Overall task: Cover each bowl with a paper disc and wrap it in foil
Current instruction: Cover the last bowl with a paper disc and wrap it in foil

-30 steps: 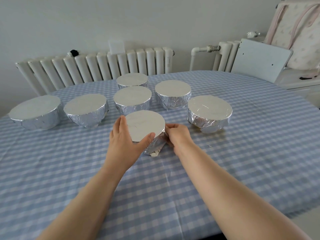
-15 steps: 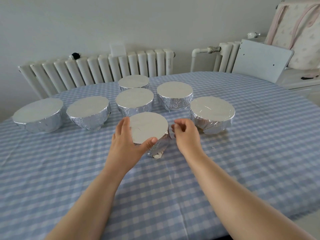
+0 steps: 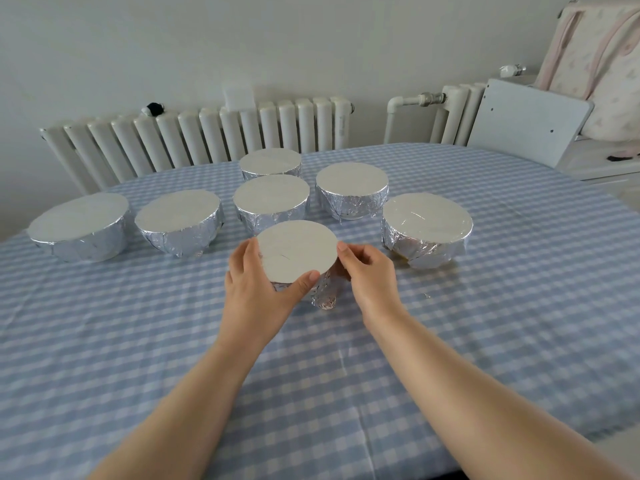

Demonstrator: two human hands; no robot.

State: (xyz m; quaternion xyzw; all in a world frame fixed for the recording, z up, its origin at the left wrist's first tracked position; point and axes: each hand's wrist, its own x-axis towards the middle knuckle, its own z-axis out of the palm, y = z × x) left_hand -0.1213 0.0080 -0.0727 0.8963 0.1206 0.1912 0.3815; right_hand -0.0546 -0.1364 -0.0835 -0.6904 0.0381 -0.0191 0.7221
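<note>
A small bowl wrapped in foil is held between two hands on a table covered with a blue and white checked cloth. A round paper disc lies flat on top of the bowl. The left hand is curled round the bowl's left side, with the fingers bent along the far left edge of the disc and the thumb pressed against the near edge. The right hand is placed at the bowl's right side, its thumb tip touching the right edge of the disc; the other fingers are curled in beside the foil, and it cannot be told whether the foil is gripped by them. A crumpled tail of foil is seen sticking out below the bowl, between the two hands and just near of the left thumb.

Six more wrapped bowls are set on the cloth beyond the fingers. Two wide ones are found far to the left of the left fingers. Three are placed just past the fingertips. One wide bowl is found to the right of the right hand, near it but apart.

A white radiator is seen behind the table.
</note>
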